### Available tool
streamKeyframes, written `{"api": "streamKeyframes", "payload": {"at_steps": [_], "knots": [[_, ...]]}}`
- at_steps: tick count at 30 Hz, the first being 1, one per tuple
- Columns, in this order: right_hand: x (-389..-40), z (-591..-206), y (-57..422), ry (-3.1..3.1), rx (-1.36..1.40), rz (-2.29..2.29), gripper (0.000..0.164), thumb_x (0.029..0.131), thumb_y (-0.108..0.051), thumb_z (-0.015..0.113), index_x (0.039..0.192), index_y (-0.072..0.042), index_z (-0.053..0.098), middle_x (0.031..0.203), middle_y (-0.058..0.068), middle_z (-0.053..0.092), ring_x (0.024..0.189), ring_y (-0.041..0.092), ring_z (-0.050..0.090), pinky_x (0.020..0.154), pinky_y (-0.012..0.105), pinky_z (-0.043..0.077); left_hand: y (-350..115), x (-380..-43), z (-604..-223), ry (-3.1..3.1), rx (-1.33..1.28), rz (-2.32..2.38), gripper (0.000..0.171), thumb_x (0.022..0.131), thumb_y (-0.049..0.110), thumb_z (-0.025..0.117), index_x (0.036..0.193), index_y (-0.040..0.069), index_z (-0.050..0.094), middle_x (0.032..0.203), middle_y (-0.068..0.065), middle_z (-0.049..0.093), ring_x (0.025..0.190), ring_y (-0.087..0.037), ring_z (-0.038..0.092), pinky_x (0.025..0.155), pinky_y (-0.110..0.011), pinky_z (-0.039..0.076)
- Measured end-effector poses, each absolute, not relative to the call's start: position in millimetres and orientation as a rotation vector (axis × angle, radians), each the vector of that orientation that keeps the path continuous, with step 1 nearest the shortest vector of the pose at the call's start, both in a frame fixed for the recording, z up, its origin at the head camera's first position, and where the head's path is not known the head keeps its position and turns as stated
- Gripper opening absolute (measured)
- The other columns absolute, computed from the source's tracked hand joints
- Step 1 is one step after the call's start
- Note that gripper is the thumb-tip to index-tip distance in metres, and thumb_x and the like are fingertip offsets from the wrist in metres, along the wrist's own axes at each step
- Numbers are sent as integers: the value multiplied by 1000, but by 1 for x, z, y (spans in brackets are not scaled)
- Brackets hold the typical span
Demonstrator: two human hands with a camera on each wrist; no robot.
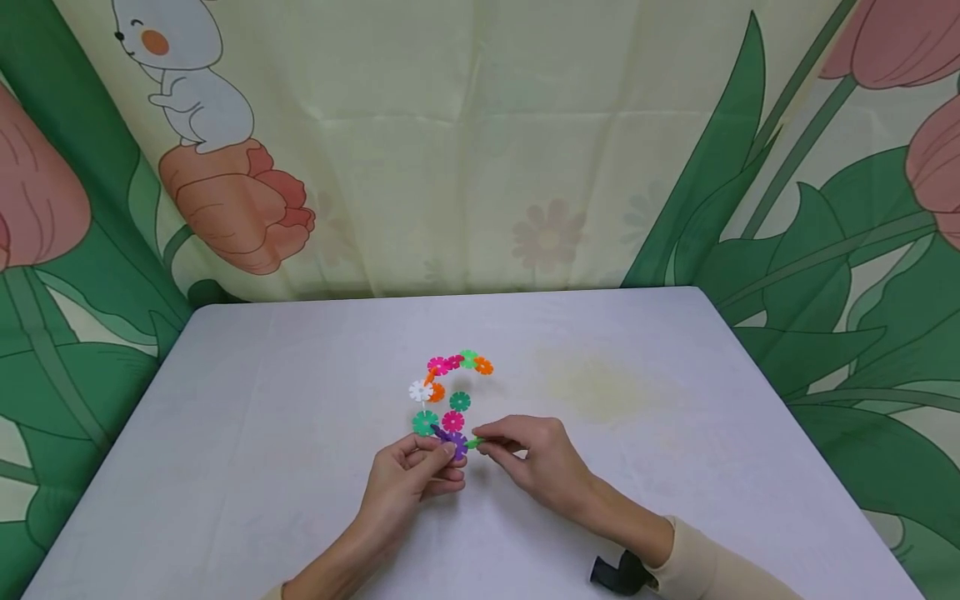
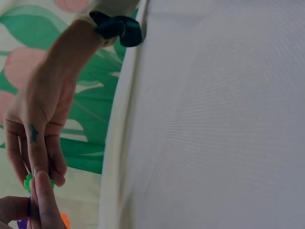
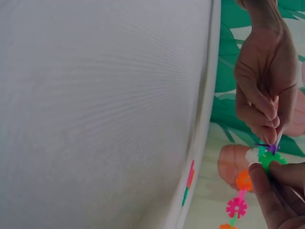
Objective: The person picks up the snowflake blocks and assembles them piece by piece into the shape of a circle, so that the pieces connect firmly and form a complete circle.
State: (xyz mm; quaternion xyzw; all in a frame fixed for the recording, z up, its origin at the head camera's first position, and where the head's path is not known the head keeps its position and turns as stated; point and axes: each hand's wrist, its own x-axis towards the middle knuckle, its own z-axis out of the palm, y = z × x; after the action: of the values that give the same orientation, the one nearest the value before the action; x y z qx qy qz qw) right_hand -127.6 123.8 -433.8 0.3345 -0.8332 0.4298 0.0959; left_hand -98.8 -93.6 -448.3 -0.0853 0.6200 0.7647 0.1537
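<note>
In the head view, my left hand [image 1: 416, 475] pinches a purple snowflake disc [image 1: 458, 445] at the near end of a curved chain of slotted plastic discs. The chain runs through a teal disc [image 1: 425, 422] and a white disc [image 1: 420, 391] to pink ones, ending at an orange disc [image 1: 483, 366]. Between thumb and fingers, my right hand [image 1: 543, 462] holds a green snowflake disc [image 1: 475, 443] against the purple one's edge. The right wrist view shows that green disc [image 3: 272, 163] meeting the purple disc [image 3: 272, 148]. Fingers hide part of both.
Near the chain, a teal disc [image 1: 460, 401] and a pink disc [image 1: 452, 421] lie on the white-covered table [image 1: 262, 467]. Another orange disc [image 1: 437, 392] is beside the white one. A black strap [image 1: 621, 575] is at the right wrist. A printed curtain [image 1: 420, 167] hangs behind.
</note>
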Motion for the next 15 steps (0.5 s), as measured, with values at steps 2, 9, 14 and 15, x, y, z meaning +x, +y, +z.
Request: {"api": "streamKeyframes", "payload": {"at_steps": [2, 9, 14, 15], "knots": [[-127, -434, 124, -2469, 990, 1265, 22, 88, -2, 84, 109, -8, 80, 99, 1, 83, 87, 7, 79, 79, 14, 63, -94, -98, -447, 1774, -245, 2193, 33, 99, 19, 77, 117, -5, 63, 100, -14, 82, 82, -20, 80, 84, -37, 69], [-128, -433, 124, -2461, 1048, 1281, 18, 89, -1, 83, 105, -9, 80, 97, 0, 83, 87, 7, 79, 80, 14, 63, -96, -98, -445, 1774, -224, 2187, 31, 100, 15, 74, 117, -7, 62, 101, -16, 82, 82, -20, 80, 84, -36, 69], [-127, -434, 123, -2455, 1079, 1289, 17, 89, 0, 82, 105, -8, 80, 97, 4, 83, 87, 8, 80, 81, 14, 63, -98, -97, -446, 1767, -218, 2180, 28, 100, 13, 73, 116, -8, 62, 99, -14, 82, 80, -18, 79, 84, -36, 69], [-127, -434, 123, -2448, 1086, 1286, 17, 89, 1, 82, 104, -7, 80, 96, 4, 83, 87, 9, 80, 81, 14, 63, -98, -96, -446, 1765, -217, 2178, 28, 100, 12, 73, 116, -8, 62, 98, -14, 82, 80, -17, 79, 84, -36, 69]]}}
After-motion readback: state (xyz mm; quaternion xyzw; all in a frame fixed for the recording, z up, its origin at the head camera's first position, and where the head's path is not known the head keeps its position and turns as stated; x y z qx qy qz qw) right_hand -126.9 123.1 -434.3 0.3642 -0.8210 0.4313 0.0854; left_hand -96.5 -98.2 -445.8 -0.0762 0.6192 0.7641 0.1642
